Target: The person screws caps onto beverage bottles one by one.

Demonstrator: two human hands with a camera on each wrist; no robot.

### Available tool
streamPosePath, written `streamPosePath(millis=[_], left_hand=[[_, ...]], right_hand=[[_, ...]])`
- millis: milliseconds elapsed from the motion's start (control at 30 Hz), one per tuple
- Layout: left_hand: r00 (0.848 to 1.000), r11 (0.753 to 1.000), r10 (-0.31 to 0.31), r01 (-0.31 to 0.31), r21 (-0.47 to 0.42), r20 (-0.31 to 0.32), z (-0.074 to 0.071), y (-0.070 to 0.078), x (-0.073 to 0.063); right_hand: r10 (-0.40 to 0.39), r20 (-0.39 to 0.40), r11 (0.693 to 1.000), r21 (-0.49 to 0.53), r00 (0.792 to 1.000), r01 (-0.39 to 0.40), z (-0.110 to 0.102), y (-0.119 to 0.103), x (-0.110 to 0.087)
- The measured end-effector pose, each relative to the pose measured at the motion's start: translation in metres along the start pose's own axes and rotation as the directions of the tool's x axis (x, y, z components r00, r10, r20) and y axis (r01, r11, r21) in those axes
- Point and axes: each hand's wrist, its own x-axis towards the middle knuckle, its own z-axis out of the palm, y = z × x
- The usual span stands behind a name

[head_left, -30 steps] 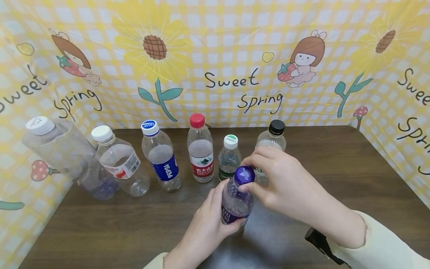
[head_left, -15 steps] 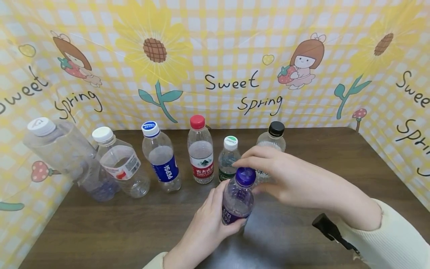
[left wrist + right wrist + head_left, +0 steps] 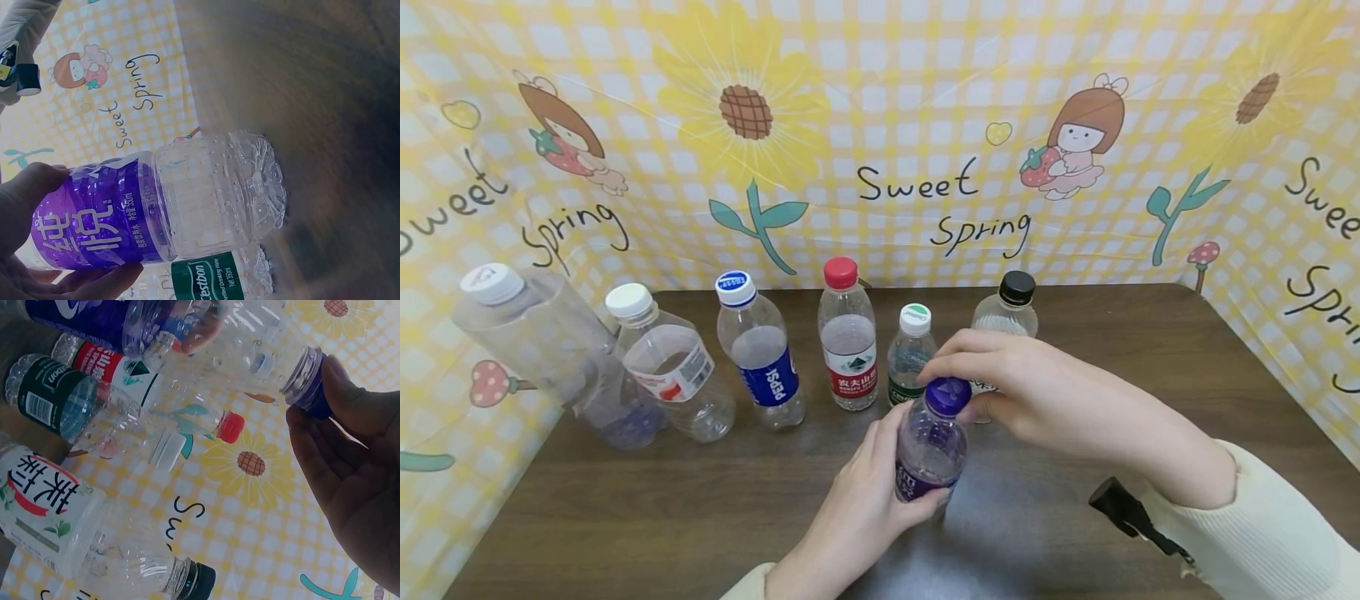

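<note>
My left hand [image 3: 865, 492] grips a clear plastic water bottle [image 3: 931, 446] with a purple label by its middle, thumb toward me. In the left wrist view, thumb and fingers wrap the label of this bottle [image 3: 206, 194]. It leans slightly, its purple cap [image 3: 947, 397] at the top. My right hand [image 3: 1037, 396] pinches this cap from the right, index finger on the far side and thumb on the near side. The right wrist view shows the thumb and fingertips at the cap's [image 3: 319, 387] edge, with the cap on the bottle's neck.
Behind stand a small green-label bottle [image 3: 912, 354], a red-capped bottle [image 3: 847, 350], a Pepsi bottle [image 3: 760, 358] and a black-capped bottle [image 3: 1006, 312]. Two white-capped bottles, a labelled one [image 3: 673, 367] and a large one [image 3: 542, 325], stand left on the brown table [image 3: 662, 517]. A checked cloth [image 3: 895, 100] encloses it.
My right hand held the cap, loosened with its fingers spread and shifted right, then came back to the cap. The left hand and bottle have hardly moved.
</note>
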Motion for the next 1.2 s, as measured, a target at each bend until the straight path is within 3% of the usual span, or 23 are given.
streamPosePath(millis=[467,667,900,1067,1200], left_hand=[[1.0,0.999,-0.012,0.011,-0.052,-0.016,0.0008,0.0019,0.0004],[0.999,0.997,-0.034,0.034,-0.068,0.009,0.0003,0.0031,0.0007],[0.999,0.997,-0.043,0.044,-0.065,0.018,0.0001,0.0039,0.001],[1.0,0.999,-0.012,0.012,-0.035,-0.013,0.0011,0.0035,0.0006],[1.0,0.999,-0.027,0.027,-0.041,0.006,0.0007,0.0033,0.0005]], right_hand=[[0.035,-0.109,0.998,-0.044,0.993,-0.04,0.0044,-0.0038,-0.0003],[0.085,-0.135,0.994,-0.06,0.987,-0.094,0.0041,-0.0081,-0.0003],[0.08,-0.174,0.993,-0.074,0.982,-0.094,0.0063,-0.009,-0.0004],[0.066,-0.131,0.997,-0.029,0.989,-0.07,0.0055,-0.0047,-0.001],[0.093,-0.057,0.995,0.027,0.994,-0.092,0.0028,-0.0013,-0.0028]])
